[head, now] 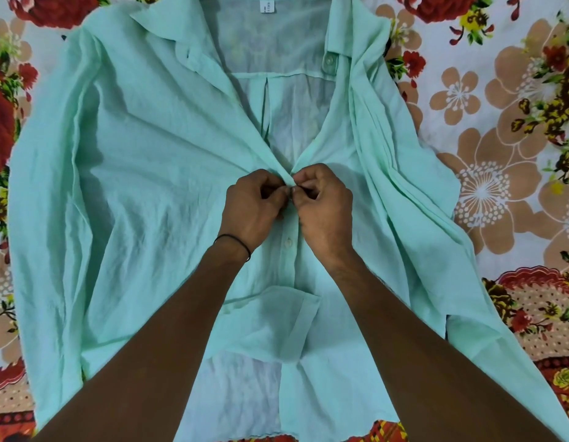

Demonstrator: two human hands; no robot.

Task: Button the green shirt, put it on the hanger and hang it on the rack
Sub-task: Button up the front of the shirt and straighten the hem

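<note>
1. Floral cloth (487,129) in red, tan and white covered the whole surface under the work.
2. The green shirt (133,173) lay flat on it, front up, with its collar (168,33) at the far edge and its hem toward the person.
3. Its front gaped open from the collar down to the hands, showing the inner back panel and a white label (266,6) at the neck.
4. The left hand (252,215) had its fingers curled, thumb and forefinger clamped on the front edge at mid-chest.
5. The right hand (326,212) met it fingertip to fingertip, likewise pinching the opposite edge; whatever sat between the fingertips was hidden.
6. Just below the hands, one pale button (288,242) showed on the closed placket.
7. A collar button (328,60) sat unfastened on the neckband, well apart from the hands.
8. A black band (237,245) circled the left wrist.
9. Between the forearms, part of the lower front lay folded up on itself.
</note>
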